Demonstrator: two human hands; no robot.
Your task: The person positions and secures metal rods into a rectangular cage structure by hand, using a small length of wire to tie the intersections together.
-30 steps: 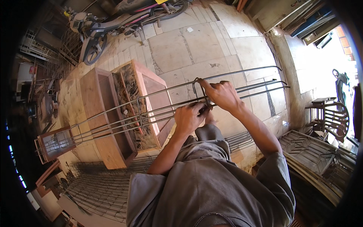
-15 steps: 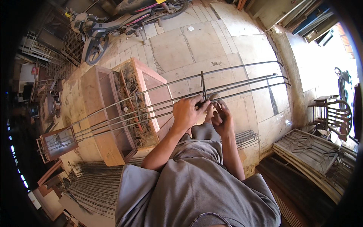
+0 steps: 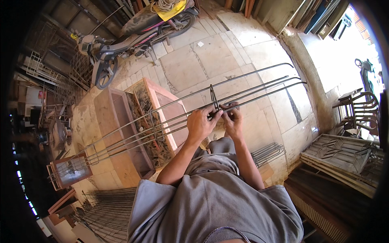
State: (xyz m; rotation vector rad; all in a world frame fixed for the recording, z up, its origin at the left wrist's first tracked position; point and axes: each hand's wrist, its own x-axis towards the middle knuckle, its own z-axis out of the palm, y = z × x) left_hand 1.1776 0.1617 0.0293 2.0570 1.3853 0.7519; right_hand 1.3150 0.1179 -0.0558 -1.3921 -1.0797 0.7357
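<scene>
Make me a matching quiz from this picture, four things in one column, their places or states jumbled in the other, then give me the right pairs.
Column one
1. Left hand
2. Motorbike
3. Chair
4. Hoop

Column two
A. At the picture's right, with a slatted back
B. Dark bent metal, crossing the long rods
C. Fingers bent, next to the right hand
D. Upper left, bearing a yellow sheet

Right pairs: 1-C, 2-D, 3-A, 4-B

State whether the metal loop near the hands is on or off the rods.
On: the metal loop spans from the top rod to the left hand; its lower end is unclear.
</scene>
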